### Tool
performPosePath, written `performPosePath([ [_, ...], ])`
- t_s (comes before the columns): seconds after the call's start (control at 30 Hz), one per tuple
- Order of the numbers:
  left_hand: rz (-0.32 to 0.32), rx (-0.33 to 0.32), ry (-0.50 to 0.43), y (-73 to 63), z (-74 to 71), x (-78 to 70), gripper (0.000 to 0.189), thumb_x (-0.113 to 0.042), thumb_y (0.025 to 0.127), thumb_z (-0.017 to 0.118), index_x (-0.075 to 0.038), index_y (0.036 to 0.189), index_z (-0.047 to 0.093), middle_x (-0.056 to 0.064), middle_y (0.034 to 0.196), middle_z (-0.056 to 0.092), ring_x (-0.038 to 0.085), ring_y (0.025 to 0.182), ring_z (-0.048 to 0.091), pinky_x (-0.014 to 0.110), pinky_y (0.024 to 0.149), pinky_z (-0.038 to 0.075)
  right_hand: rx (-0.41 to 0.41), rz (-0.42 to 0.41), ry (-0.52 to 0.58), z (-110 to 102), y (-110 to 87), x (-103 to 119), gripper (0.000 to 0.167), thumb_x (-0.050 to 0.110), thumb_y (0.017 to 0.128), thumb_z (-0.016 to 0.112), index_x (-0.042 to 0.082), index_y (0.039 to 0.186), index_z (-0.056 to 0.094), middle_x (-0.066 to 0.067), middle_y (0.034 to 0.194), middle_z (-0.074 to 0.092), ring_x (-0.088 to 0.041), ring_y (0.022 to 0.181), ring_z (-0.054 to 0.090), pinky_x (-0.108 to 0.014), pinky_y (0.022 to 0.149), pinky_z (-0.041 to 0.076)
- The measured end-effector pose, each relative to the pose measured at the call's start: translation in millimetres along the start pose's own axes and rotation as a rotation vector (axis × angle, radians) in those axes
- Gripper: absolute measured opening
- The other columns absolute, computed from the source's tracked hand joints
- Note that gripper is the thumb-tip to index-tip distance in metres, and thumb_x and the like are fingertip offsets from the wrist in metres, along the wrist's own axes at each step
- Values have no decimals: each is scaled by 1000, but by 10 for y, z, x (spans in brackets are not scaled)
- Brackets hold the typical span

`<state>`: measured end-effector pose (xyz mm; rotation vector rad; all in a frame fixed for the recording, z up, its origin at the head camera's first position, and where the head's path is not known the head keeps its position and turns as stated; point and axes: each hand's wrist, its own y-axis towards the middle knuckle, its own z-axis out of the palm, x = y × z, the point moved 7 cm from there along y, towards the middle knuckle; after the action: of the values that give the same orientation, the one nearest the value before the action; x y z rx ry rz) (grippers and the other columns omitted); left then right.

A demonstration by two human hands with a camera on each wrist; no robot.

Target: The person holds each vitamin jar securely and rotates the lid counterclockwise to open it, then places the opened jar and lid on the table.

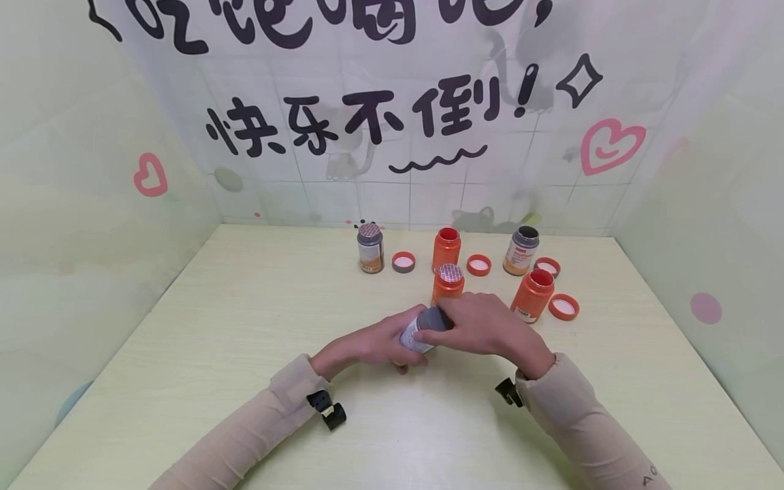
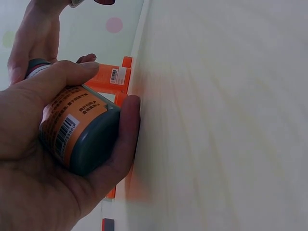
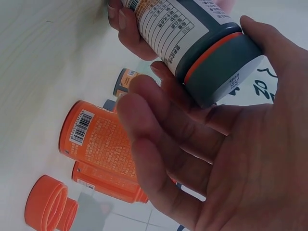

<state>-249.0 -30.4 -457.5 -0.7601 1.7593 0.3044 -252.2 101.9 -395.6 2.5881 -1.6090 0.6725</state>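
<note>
My left hand [image 1: 388,337] grips a dark grey bottle [image 1: 412,338] around its body, tilted above the table. In the left wrist view the bottle's base and its orange label with a barcode [image 2: 66,135] face the camera. The right hand [image 1: 486,325] pinches the grey cap [image 3: 221,70] between thumb and index finger, while its other fingers are bent beside it. The cap sits on the bottle's neck, with an orange ring showing below it in the right wrist view. Just behind the hands stands an orange bottle [image 1: 448,286] topped with a foil seal.
At the back stand a foil-sealed grey bottle [image 1: 370,250], an uncapped orange bottle [image 1: 446,250] and an uncapped grey bottle [image 1: 520,253]. Another uncapped orange bottle [image 1: 531,299] is at the right. Several loose caps lie among them, including a grey one [image 1: 403,267] and an orange one [image 1: 564,317].
</note>
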Motion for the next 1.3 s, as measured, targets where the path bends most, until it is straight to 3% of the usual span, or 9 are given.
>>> performPosePath([
  [0.53,11,-11,33,5,13,-14,54,-8,90,75,-21,132,45,9,120,56,23,102,62,38,66,64,24,-46,-35,-10,-17,25,54,65,87,68,21,118,59,6,90,63,-15,78,60,-29,66,50],
  [0.7,10,-9,33,4,11,-13,54,-8,90,75,-21,133,45,9,121,55,24,102,61,38,66,63,14,-56,-40,-17,-22,32,55,67,86,67,20,115,59,6,87,63,-15,75,59,-29,64,49],
  [0.97,9,-2,34,1,10,-14,55,-10,92,74,-22,137,44,8,125,54,25,104,60,37,67,63,-5,3,-19,-8,-4,2,58,81,83,60,25,97,60,1,70,59,-17,65,57,-30,57,41],
  [1.3,9,-1,23,-10,17,-25,57,-11,92,74,-21,138,43,7,125,55,25,107,59,37,68,63,19,4,-12,8,-9,15,51,74,85,63,25,99,65,5,74,62,-16,69,59,-30,60,46],
])
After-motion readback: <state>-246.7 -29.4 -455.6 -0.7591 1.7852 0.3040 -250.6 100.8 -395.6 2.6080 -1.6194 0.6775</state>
